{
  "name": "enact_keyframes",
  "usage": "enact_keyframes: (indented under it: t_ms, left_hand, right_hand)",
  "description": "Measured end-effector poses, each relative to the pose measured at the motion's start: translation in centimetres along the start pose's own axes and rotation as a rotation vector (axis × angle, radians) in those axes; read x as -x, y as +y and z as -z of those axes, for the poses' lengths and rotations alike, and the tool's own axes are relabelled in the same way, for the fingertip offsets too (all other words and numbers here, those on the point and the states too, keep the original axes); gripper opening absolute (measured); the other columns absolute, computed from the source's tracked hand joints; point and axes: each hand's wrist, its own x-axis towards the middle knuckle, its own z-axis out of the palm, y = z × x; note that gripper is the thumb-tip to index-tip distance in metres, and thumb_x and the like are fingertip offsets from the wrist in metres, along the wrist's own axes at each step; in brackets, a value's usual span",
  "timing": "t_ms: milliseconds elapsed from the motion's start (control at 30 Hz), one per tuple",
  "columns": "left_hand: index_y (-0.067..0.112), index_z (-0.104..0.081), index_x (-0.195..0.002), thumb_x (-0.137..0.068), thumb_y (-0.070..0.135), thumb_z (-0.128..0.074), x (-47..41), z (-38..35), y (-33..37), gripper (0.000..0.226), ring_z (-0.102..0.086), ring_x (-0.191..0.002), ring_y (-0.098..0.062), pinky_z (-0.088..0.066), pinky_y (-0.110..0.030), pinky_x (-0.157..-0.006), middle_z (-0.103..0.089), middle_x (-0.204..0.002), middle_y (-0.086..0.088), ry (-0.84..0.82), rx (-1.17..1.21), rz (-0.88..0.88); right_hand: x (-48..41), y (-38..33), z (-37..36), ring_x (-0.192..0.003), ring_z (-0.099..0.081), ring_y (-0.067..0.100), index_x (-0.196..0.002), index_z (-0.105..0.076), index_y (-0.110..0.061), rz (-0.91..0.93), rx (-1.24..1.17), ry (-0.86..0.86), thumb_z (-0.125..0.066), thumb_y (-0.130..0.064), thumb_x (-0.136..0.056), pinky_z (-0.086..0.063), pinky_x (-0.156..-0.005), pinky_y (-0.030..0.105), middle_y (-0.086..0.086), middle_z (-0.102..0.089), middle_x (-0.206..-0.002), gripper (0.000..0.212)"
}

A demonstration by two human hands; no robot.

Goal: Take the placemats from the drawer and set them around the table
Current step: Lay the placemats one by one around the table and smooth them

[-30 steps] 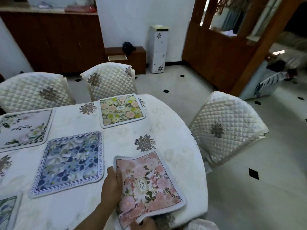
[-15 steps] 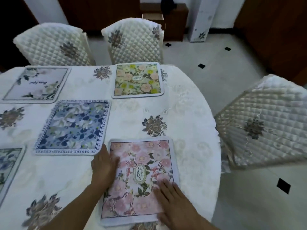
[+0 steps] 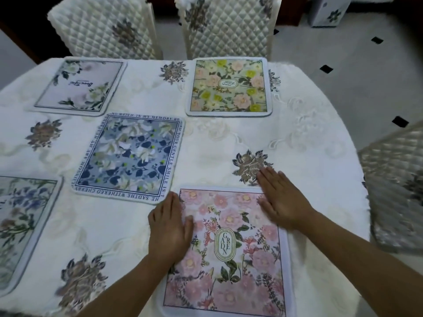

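A pink floral placemat (image 3: 229,255) lies flat on the white tablecloth (image 3: 297,138) at the near edge. My left hand (image 3: 170,227) rests flat on its left border, fingers together. My right hand (image 3: 282,197) lies flat across its upper right corner, fingers spread, holding nothing. Several other placemats lie on the table: a blue one (image 3: 130,156) in the middle, a yellow-green one (image 3: 230,86) at the far right, a pale lilac one (image 3: 80,85) at the far left, and a blue-green one (image 3: 20,225) cut off at the left edge.
Two quilted cream chairs (image 3: 107,26) (image 3: 229,26) stand behind the far side of the table. A third quilted chair (image 3: 396,186) stands at the right. White floor tiles with black diamonds (image 3: 357,83) lie beyond the table's right curve.
The pink placemat went from held above the table edge to lying flat. My right hand slid from its lower right up to its upper right corner. The view tilted down.
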Motion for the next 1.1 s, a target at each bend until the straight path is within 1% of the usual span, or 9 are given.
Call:
enact_keyframes:
  t_ms: [67, 167, 300, 433, 500, 700, 933, 1033, 1100]
  left_hand:
    - [0.005, -0.019, -0.151, -0.096, 0.053, -0.024, 0.7, 0.1, 0.3, 0.074, -0.022, -0.143, -0.032, -0.019, -0.048, -0.115, -0.022, -0.159, -0.018, -0.025, 0.041, -0.012]
    - [0.005, -0.004, -0.154, -0.097, 0.056, -0.029, 5.2, -0.1, -0.4, 0.08, 0.001, -0.15, -0.03, -0.004, -0.044, -0.12, 0.0, -0.163, -0.017, -0.117, 0.076, -0.182]
    - [0.002, -0.016, -0.153, -0.092, 0.059, -0.045, 9.7, -0.3, -3.3, 0.088, -0.008, -0.15, -0.034, -0.005, -0.043, -0.121, -0.01, -0.162, -0.018, -0.179, 0.05, -0.372]
    - [0.009, 0.001, -0.155, -0.099, 0.056, -0.028, 2.7, 0.6, -3.3, 0.078, 0.007, -0.151, -0.024, 0.003, -0.035, -0.121, 0.008, -0.163, -0.011, -0.113, 0.062, -0.352]
    - [0.008, 0.0, -0.154, -0.1, 0.055, -0.021, -1.9, 0.8, -2.7, 0.075, 0.011, -0.15, -0.023, 0.005, -0.035, -0.121, 0.004, -0.163, -0.014, -0.102, 0.018, -0.365]
    - [0.0, -0.022, -0.151, -0.101, 0.049, -0.021, -6.9, 0.6, -2.3, 0.069, -0.007, -0.149, -0.025, 0.001, -0.036, -0.122, -0.024, -0.158, -0.021, -0.088, -0.052, -0.446]
    - [0.002, -0.032, -0.149, -0.1, 0.047, -0.024, -6.8, 0.5, -2.5, 0.066, -0.023, -0.147, -0.027, -0.011, -0.041, -0.12, -0.033, -0.155, -0.018, -0.055, -0.002, -0.439]
    - [0.003, -0.031, -0.149, -0.1, 0.047, -0.025, -6.5, 0.4, -2.3, 0.066, -0.023, -0.147, -0.028, -0.011, -0.041, -0.119, -0.031, -0.156, -0.016, -0.052, 0.026, -0.432]
    - [0.004, -0.031, -0.15, -0.1, 0.048, -0.026, -6.5, 0.7, -2.3, 0.067, -0.02, -0.147, -0.027, -0.011, -0.04, -0.119, -0.027, -0.158, -0.015, -0.057, 0.062, -0.411]
  right_hand:
    - [0.1, -0.2, 0.1, -0.151, -0.001, 0.02, -0.155, -0.012, -0.011, 0.015, 0.0, 0.01, -0.019, -0.052, -0.099, -0.005, -0.122, 0.039, 0.008, -0.009, -0.163, 0.07]
    - [0.4, -0.4, 0.2, -0.151, 0.003, 0.018, -0.155, -0.011, -0.011, -0.001, 0.009, 0.015, -0.018, -0.052, -0.099, -0.003, -0.122, 0.039, 0.007, -0.008, -0.163, 0.07]
    - [0.6, -1.1, 0.7, -0.15, -0.008, 0.023, -0.153, -0.019, -0.009, -0.042, 0.059, 0.032, -0.014, -0.052, -0.098, -0.008, -0.12, 0.044, 0.009, -0.019, -0.161, 0.07]
    - [2.0, -3.1, 0.3, -0.148, -0.013, 0.027, -0.151, -0.024, -0.005, -0.111, 0.041, 0.07, -0.013, -0.049, -0.099, -0.004, -0.119, 0.039, 0.013, -0.023, -0.159, 0.069]
    - [3.5, -4.3, -0.6, -0.15, -0.006, 0.026, -0.152, -0.017, -0.005, -0.123, -0.003, 0.075, -0.014, -0.048, -0.099, 0.0, -0.119, 0.036, 0.013, -0.015, -0.161, 0.069]
    - [5.5, -6.1, -1.3, -0.148, -0.02, 0.03, -0.148, -0.032, -0.001, -0.122, -0.062, 0.132, -0.025, -0.042, -0.098, -0.016, -0.117, 0.042, 0.016, -0.027, -0.157, 0.064]
    - [5.2, -5.6, -1.5, -0.146, -0.024, 0.024, -0.144, -0.042, -0.003, -0.102, -0.093, 0.193, -0.036, -0.038, -0.095, -0.02, -0.118, 0.038, 0.013, -0.036, -0.154, 0.06]
    - [5.1, -5.8, -0.9, -0.144, -0.028, 0.023, -0.14, -0.048, -0.003, -0.133, -0.044, 0.152, -0.032, -0.04, -0.096, -0.02, -0.118, 0.037, 0.013, -0.043, -0.15, 0.06]
    - [5.0, -6.5, -0.1, -0.143, -0.027, 0.024, -0.135, -0.054, -0.002, -0.158, -0.021, 0.111, -0.025, -0.041, -0.097, -0.013, -0.12, 0.033, 0.015, -0.05, -0.145, 0.062]
